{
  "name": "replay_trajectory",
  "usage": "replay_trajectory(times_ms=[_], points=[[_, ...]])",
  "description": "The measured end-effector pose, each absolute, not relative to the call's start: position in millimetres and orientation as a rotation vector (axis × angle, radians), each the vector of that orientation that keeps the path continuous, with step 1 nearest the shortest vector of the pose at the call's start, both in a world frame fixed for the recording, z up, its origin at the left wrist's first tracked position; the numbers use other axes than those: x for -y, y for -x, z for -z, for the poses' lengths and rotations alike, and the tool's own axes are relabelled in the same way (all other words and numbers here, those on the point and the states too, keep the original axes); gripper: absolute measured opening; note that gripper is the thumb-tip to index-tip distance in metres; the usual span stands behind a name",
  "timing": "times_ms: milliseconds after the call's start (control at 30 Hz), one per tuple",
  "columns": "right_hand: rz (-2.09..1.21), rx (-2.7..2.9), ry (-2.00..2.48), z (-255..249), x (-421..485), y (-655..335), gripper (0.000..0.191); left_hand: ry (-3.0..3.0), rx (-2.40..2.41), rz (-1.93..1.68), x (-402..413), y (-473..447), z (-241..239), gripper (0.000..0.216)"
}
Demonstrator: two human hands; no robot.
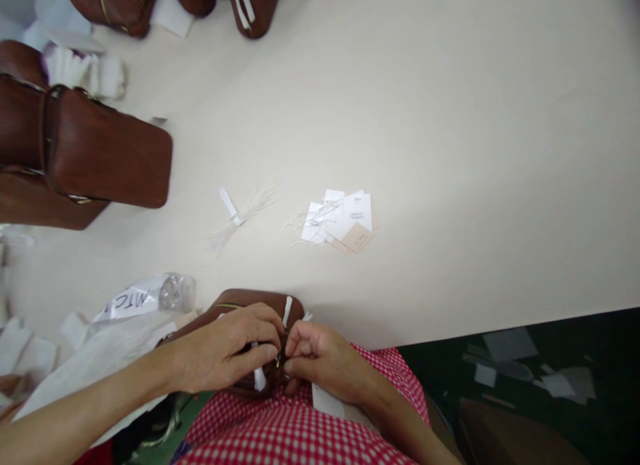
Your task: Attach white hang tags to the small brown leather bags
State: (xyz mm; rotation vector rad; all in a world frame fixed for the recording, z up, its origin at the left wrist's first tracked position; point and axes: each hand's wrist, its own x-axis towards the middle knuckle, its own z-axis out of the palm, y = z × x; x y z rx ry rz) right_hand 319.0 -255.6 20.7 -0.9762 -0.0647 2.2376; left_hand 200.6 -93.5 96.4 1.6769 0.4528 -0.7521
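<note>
L hand (227, 350) comes in from lower left, forearm low across the frame, palm down, fingers curled over the top of a brown pouch (240, 304) and clamped on it, thumb tucked under near a white strip (287, 311). R hand (320, 356) comes from lower right, wrist bent in, fingertips bunched tight and pinching at the pouch's right end; what sits betw. them is too small to tell. Both hands meet, knuckles almost touching. Pouch lies at the near edge of the table (450, 152), partly over a red-checked lap (300, 432); its inside isn't visible. Far left, bigger brown bags (105, 148) stand shut. Clear plastic bag (150, 295) lies flat nearby. Mid-table: pile of paper tags (345, 218), bundle of strings (240, 217).
</note>
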Motion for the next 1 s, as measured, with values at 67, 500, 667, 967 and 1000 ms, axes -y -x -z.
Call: replay_trajectory(times_ms=[67, 500, 667, 967, 1000], points=[[-2.217, 0.066, 1.007, -22.6, 254.4, -317.4, 0.016, -1.688, -0.445, 0.729, 93.5, -195.3, -97.5, 0.024], [-2.14, 0.287, 1.18, -32.0, 251.2, -321.2, 0.008, -1.916, -0.485, 0.679, 98.3, -188.7, -107.6, 0.026], [-2.138, 0.433, 1.233, -36.5, 241.5, -324.7, 0.011, -1.899, -0.537, 0.689, 100.2, -186.8, -107.1, 0.025], [-2.076, 0.512, 1.293, -35.7, 245.0, -321.6, 0.014, -1.968, -0.443, 0.697, 95.4, -183.8, -111.3, 0.024], [-2.066, 0.545, 1.318, -36.1, 244.7, -321.3, 0.014, -1.973, -0.433, 0.695, 94.2, -182.8, -111.6, 0.025]])
